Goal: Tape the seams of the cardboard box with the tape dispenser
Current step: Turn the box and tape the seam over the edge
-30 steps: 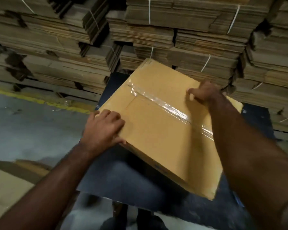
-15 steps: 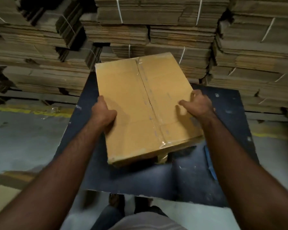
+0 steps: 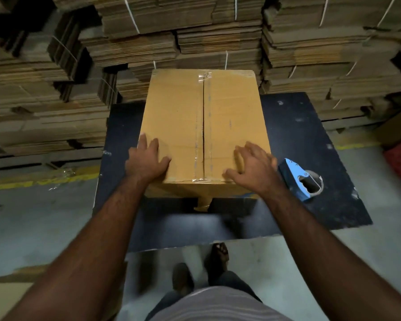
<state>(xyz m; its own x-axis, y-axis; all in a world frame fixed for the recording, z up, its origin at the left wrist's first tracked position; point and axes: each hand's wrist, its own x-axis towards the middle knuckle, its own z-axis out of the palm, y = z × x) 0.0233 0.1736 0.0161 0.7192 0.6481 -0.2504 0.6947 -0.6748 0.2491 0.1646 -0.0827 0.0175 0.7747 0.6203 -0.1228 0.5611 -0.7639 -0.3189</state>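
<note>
Stacks of flattened cardboard [image 3: 218,31], bundled with white strapping, are filling the whole background, so this is some kind of warehouse floor. In front of them a dark blue table [image 3: 310,140] is sitting on the grey concrete, and the cardboard box [image 3: 232,117] is standing closed right in the middle of it. Clear tape [image 3: 203,126] is running down the centre seam of the top and folding over the near edge, where a loose end is hanging down the front. The left hand [image 3: 147,158] is lying flat on the near left corner of the top, fingers spread and straight. The right hand [image 3: 252,166] is doing the same on the near right corner, fingers fanned out, gripping nothing. The blue tape dispenser [image 3: 299,179] is lying on the table just beside the right hand, untouched.
</note>
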